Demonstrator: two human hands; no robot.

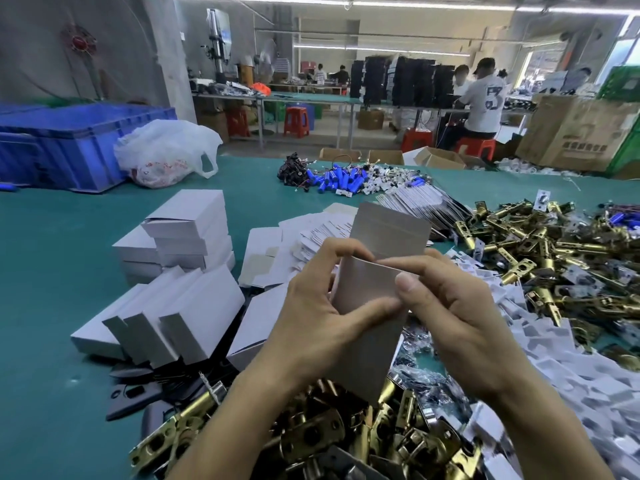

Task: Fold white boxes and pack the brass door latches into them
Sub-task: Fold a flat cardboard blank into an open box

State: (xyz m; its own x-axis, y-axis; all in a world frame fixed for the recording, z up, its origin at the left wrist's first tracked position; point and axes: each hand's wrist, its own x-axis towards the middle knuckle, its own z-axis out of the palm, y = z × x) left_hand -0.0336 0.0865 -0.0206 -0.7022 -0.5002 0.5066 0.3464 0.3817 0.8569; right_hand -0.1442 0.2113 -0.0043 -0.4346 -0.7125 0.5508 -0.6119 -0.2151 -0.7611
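Observation:
I hold a white cardboard box [372,327] upright above the table, its top flap [391,226] standing open. My left hand [311,306] grips its left side, thumb across the front panel. My right hand [446,299] pinches the upper right edge with thumb and forefinger. Brass door latches lie in a heap at the right [540,251] and in a second pile below my wrists [311,434]. Folded white boxes [187,237] are stacked at the left, with more [166,320] leaning in a row in front of them. Flat box blanks [273,254] lie behind my hands.
White paper inserts [554,368] are strewn at the right. Blue batteries with wires [339,181] lie farther back on the green table [52,341], beside a white plastic bag [166,150] and a blue crate [69,140]. Dark plates [135,393] lie at the lower left. People work at far benches.

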